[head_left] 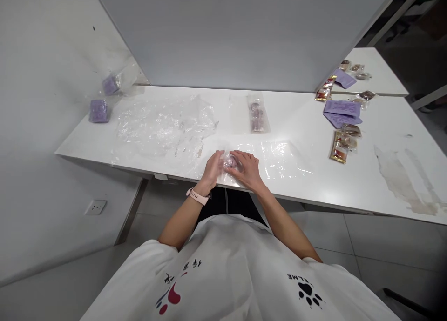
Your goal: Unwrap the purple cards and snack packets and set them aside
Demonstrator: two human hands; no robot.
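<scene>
Nearest the table's front edge point(314, 201), the left hand point(212, 168) and the right hand point(246, 168) meet over a small clear bag point(230, 162) with something pinkish-purple inside. Both hands curl partly closed around it, fingers pinching the plastic from either side, though the view is too small to tell how firm the grip is. The step in hand looks like filling or sealing this bag; the next move probably calls for holding its mouth flat while the fingers press along it. Just right of the bag lies 1 flat empty plastic sleeve point(282, 158). Left of the bag spreads a crumpled sheet of clear film point(164, 123). Beyond the bag sits 1 filled packet point(257, 114). Far right of it are purple envelopes point(342, 111) and gold sachets point(340, 146); far left, 2 purple blocks point(98, 110).
</scene>
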